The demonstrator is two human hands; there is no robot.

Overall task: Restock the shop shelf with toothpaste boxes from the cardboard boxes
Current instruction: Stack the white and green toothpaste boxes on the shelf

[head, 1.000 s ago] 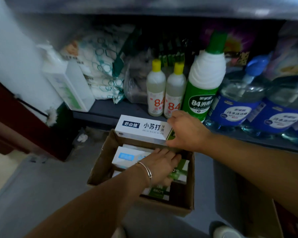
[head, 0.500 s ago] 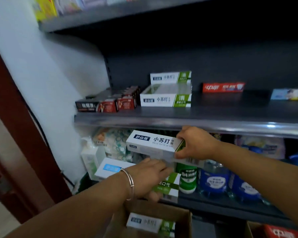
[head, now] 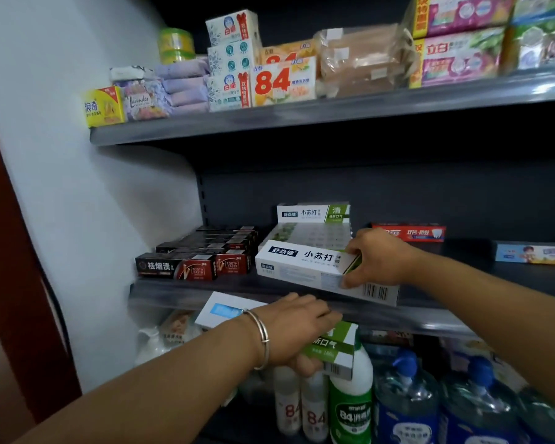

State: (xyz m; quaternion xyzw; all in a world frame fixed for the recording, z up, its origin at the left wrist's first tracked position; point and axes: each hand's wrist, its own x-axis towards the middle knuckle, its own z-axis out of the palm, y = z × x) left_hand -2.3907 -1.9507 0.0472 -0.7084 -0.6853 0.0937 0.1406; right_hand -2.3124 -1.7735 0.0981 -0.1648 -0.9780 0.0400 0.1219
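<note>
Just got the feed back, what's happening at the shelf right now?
A person is restocking toothpaste. The right hand holds a white and green toothpaste box at the front edge of the middle shelf, in front of matching boxes. The left hand holds more boxes just below that shelf's edge.

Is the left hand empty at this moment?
No, the left hand grips white and green toothpaste boxes just below the shelf edge.
</note>
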